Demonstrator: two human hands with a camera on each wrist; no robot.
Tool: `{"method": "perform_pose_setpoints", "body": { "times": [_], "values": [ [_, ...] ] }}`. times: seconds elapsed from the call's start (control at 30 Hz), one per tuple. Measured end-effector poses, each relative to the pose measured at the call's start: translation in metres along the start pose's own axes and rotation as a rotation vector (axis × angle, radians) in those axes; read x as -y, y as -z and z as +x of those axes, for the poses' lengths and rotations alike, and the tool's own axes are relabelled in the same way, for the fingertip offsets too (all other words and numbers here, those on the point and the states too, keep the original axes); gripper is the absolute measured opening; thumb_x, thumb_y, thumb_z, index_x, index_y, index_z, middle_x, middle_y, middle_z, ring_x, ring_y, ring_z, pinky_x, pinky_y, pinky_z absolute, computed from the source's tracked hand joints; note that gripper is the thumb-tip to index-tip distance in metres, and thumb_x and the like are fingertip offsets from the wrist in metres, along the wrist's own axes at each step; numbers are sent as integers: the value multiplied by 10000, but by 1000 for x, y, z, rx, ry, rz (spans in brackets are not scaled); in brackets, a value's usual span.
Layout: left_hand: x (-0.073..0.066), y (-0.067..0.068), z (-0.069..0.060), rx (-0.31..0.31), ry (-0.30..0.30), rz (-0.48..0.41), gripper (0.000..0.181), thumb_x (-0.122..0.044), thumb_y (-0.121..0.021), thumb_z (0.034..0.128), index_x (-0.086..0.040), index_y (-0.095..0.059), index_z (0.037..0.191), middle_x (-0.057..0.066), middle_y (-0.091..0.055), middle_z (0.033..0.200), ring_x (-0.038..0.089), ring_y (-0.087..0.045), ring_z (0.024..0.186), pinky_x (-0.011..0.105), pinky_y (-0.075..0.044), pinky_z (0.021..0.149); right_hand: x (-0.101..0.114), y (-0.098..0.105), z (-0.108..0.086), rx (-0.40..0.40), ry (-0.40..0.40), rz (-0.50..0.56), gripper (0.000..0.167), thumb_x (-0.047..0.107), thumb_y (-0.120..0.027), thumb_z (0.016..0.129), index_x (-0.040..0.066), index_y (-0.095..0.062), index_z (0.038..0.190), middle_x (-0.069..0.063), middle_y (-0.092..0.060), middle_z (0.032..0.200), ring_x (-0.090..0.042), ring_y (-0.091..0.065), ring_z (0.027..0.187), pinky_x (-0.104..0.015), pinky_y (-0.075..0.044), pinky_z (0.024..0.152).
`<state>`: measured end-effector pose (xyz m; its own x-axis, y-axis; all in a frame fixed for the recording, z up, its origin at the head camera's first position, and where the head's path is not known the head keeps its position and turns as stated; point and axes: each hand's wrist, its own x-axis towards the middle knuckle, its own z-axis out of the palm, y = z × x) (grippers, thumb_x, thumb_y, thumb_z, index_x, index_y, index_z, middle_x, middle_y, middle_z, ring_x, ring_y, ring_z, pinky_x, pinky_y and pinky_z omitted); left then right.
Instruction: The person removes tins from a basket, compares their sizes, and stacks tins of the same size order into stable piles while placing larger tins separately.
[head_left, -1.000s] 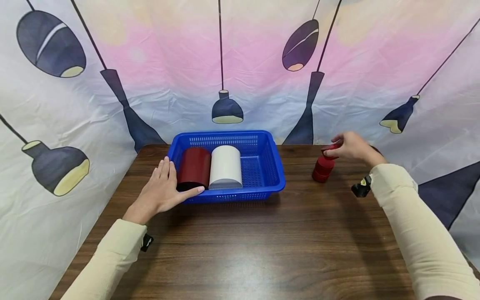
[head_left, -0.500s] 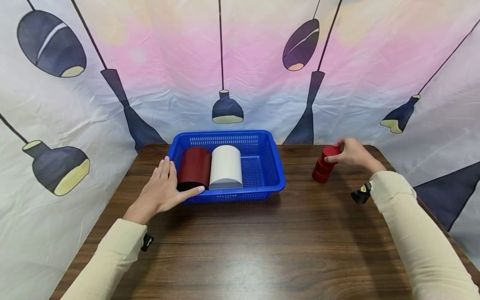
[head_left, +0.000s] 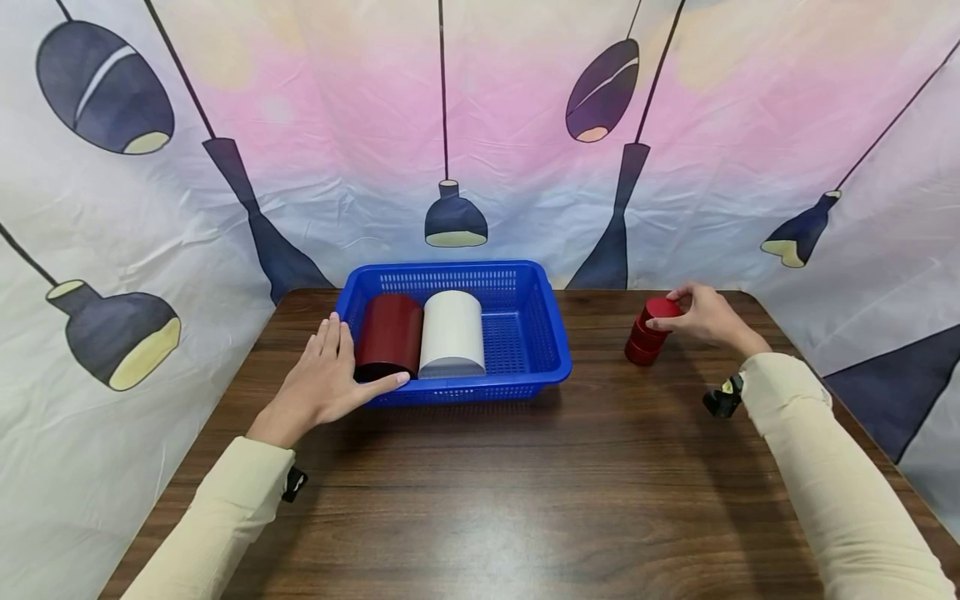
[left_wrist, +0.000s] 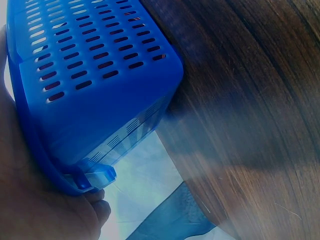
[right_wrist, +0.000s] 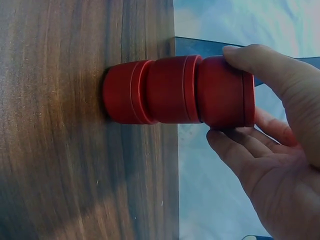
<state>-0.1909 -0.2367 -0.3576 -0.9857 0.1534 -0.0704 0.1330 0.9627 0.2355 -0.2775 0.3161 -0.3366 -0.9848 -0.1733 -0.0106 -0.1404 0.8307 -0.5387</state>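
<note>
Three small red lidded tins stand stacked at the table's right: a bottom tin [right_wrist: 120, 95], a middle tin [right_wrist: 170, 90] and a top tin [right_wrist: 223, 95]. My right hand [head_left: 708, 315] grips the top tin, thumb on one side and fingers on the other. The top tin sits upright on the middle one. My left hand [head_left: 318, 379] rests on the left front corner of a blue plastic basket [head_left: 510, 382], its fingers straight along the rim and thumb over the front edge. Inside the basket lie a dark red half-round block [head_left: 390, 333] and a white half-round block [head_left: 452, 335], side by side.
The brown wooden table [head_left: 480, 492] carries the basket at its back edge. A printed cloth [head_left: 360, 125] with lamp pictures hangs behind and beside it. The basket's right part shows its bare slotted floor.
My right hand has brought the top tin from a tilted position above the stack to upright on the middle tin, then lowered slightly. The left hand and basket have stayed put.
</note>
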Motion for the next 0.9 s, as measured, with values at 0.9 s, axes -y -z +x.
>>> {"method": "perform_pose_setpoints", "body": {
  "times": [0.9],
  "values": [
    [-1, 1, 1, -5, 1, -8, 1322, -886, -412, 828, 143, -6, 1552, 318, 112, 1632, 512, 67, 1500, 640, -25, 1197, 102, 23, 0, 40, 149, 62, 812, 383, -801, 876, 34, -415, 1499, -243, -514, 1434, -433, -544, 1281, -596, -470, 1012]
  ]
}}
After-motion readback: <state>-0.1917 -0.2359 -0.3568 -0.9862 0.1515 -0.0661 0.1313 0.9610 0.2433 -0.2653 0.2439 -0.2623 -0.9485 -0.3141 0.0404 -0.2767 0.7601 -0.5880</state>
